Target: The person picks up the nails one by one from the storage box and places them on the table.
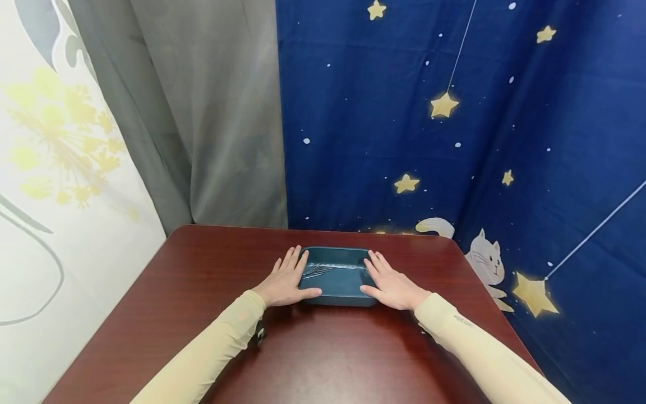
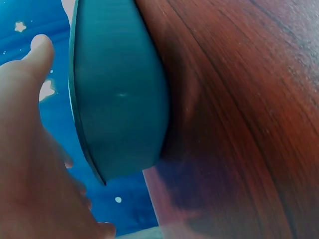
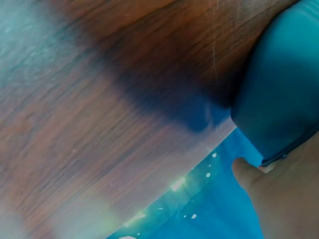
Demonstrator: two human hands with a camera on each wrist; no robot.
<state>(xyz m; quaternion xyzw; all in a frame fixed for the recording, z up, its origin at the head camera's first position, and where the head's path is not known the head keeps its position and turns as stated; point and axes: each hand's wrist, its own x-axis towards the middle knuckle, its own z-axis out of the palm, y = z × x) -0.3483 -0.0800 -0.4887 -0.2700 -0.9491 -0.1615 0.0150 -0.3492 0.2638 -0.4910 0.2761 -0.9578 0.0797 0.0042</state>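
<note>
Sleeves (image 1: 209, 345), then tray (image 1: 345, 284) between opposing fingers (image 1: 294, 259)

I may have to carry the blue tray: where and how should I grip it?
Probably grip the blue tray by its rim at both ends, left hand from the left, right hand from the right. It sits flat, its walls rising to a lip; keep it level, as thin pieces lie inside.

On the table (image 1: 328, 359), toward its far edge, a tray (image 1: 343, 287) between left hand (image 1: 286, 282) at its left end and right hand (image 1: 396, 286) at its right end. In the tray, left of its middle, metal pieces (image 1: 318, 271). Behind the table, one curtain (image 1: 222, 112) to the left, another curtain (image 1: 363, 123) to the right.
</note>
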